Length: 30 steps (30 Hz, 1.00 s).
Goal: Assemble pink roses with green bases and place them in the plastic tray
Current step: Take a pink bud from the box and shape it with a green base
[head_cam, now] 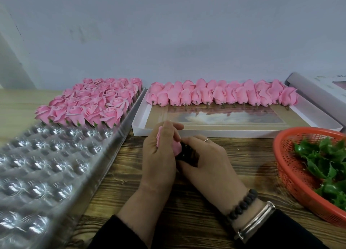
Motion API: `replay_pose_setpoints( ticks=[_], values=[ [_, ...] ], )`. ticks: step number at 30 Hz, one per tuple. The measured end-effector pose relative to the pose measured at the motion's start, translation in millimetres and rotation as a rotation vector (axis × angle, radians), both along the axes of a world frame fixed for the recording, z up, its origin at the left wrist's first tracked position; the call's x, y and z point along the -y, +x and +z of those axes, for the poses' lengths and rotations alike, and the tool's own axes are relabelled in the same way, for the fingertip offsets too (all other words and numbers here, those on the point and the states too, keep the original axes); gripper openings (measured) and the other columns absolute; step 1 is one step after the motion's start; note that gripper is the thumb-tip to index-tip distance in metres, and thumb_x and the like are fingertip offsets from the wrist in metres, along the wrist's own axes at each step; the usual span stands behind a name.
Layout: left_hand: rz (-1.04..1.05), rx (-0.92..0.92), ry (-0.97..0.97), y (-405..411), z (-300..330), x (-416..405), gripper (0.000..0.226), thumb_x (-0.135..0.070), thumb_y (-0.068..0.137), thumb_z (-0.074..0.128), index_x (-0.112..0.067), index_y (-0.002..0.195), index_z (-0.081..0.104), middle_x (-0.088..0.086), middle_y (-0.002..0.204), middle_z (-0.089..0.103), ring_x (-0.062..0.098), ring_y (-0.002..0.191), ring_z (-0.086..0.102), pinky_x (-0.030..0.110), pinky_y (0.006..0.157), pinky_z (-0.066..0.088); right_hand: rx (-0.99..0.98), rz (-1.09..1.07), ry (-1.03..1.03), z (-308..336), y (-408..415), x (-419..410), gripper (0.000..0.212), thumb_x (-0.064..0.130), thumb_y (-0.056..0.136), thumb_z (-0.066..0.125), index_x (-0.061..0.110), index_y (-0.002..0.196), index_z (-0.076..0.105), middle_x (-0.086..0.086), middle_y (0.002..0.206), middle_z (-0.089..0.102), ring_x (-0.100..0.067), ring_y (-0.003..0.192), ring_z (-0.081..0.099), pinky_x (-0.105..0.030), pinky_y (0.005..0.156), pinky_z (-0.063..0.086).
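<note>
Plastic tray (56, 164) on table (215, 202) at 9 o'clock, finished roses (89, 104) filling its far rows. Flat box (234, 130) at 12, row of rose heads (221, 96) along its back edge. Basket (286, 173) at 3, green bases (322, 158) inside. Both hands at centre, before box.

No legible text, label, brand, number or sign anywhere in view; faint marks on the lid of the grey box (318, 83) at far right too blurred and small to be read.
</note>
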<state>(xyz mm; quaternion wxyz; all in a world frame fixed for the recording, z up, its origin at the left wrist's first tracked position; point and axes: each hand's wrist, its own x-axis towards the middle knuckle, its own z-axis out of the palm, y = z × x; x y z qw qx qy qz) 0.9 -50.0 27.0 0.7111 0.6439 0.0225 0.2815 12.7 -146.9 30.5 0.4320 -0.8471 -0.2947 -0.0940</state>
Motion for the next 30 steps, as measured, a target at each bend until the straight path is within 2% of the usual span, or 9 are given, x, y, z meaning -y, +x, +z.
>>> replay_pose_setpoints(
  ticks=[4,8,12,16,20,24,28,30],
  values=[
    [-0.001,0.005,0.034,0.6,-0.3,-0.4,0.038,-0.013,0.095,0.040,-0.015,0.058,0.048,0.005,0.090,0.065,0.005,0.075,0.055,0.011,0.064,0.045,-0.021,-0.015,0.001,0.6,-0.3,0.7,0.037,0.018,0.077,0.070,0.024,0.112,0.064,0.026,0.084,0.043,0.014,0.076,0.042,0.008,0.073,0.028],
    [-0.010,0.017,0.015,1.1,-3.1,-1.2,0.039,-0.019,0.095,0.042,-0.016,0.057,0.048,0.000,0.087,0.066,0.004,0.078,0.057,0.011,0.065,0.045,-0.044,-0.033,0.027,0.6,0.0,1.2,0.036,0.017,0.075,0.072,0.025,0.109,0.066,0.020,0.088,0.051,0.010,0.077,0.046,0.006,0.074,0.030],
    [-0.039,0.031,-0.006,1.2,-3.5,-1.3,0.034,-0.028,0.085,0.041,-0.022,0.053,0.050,-0.003,0.086,0.067,0.003,0.077,0.058,0.011,0.063,0.045,-0.072,-0.034,0.028,0.8,0.3,1.8,0.035,0.018,0.075,0.072,0.027,0.108,0.065,0.014,0.094,0.057,0.004,0.083,0.048,0.005,0.075,0.032],
    [-0.059,0.016,-0.023,0.4,-1.7,-0.6,0.038,-0.030,0.087,0.042,-0.024,0.051,0.051,-0.005,0.085,0.067,0.003,0.077,0.059,0.012,0.063,0.046,-0.081,-0.020,0.035,2.1,-0.1,2.6,0.037,0.015,0.075,0.072,0.025,0.110,0.065,0.012,0.097,0.059,0.008,0.080,0.047,0.006,0.075,0.031],
    [-0.023,-0.018,-0.064,-0.2,0.4,-2.1,0.047,-0.019,0.096,0.038,-0.024,0.051,0.050,-0.004,0.085,0.067,0.007,0.079,0.059,0.017,0.063,0.048,-0.090,-0.010,0.057,3.3,-1.2,3.2,0.039,0.012,0.075,0.072,0.026,0.111,0.065,0.009,0.098,0.061,0.002,0.086,0.050,0.003,0.075,0.033],
    [0.020,-0.042,-0.203,1.6,2.0,-1.7,0.049,-0.023,0.095,0.040,-0.024,0.048,0.051,0.001,0.087,0.066,0.017,0.086,0.057,0.032,0.077,0.045,-0.097,-0.007,0.081,4.0,-1.4,3.5,0.040,0.010,0.074,0.073,0.026,0.110,0.066,0.009,0.099,0.062,0.003,0.088,0.052,0.002,0.078,0.035],
    [0.017,-0.043,-0.224,-0.2,3.8,-0.4,0.048,-0.026,0.095,0.040,-0.024,0.049,0.051,0.003,0.088,0.066,0.018,0.087,0.057,0.033,0.078,0.045,-0.134,-0.005,0.092,3.5,-0.8,3.7,0.041,0.009,0.074,0.073,0.026,0.110,0.065,0.010,0.100,0.062,-0.001,0.092,0.055,0.000,0.079,0.037],
    [0.015,-0.047,-0.190,-1.3,3.4,0.1,0.044,-0.027,0.095,0.039,-0.020,0.053,0.051,0.004,0.089,0.066,0.018,0.088,0.058,0.033,0.079,0.046,-0.141,-0.008,0.103,2.8,-0.6,3.6,0.041,0.007,0.074,0.073,0.025,0.110,0.066,0.009,0.100,0.062,-0.002,0.092,0.056,0.002,0.075,0.038]
  ],
)
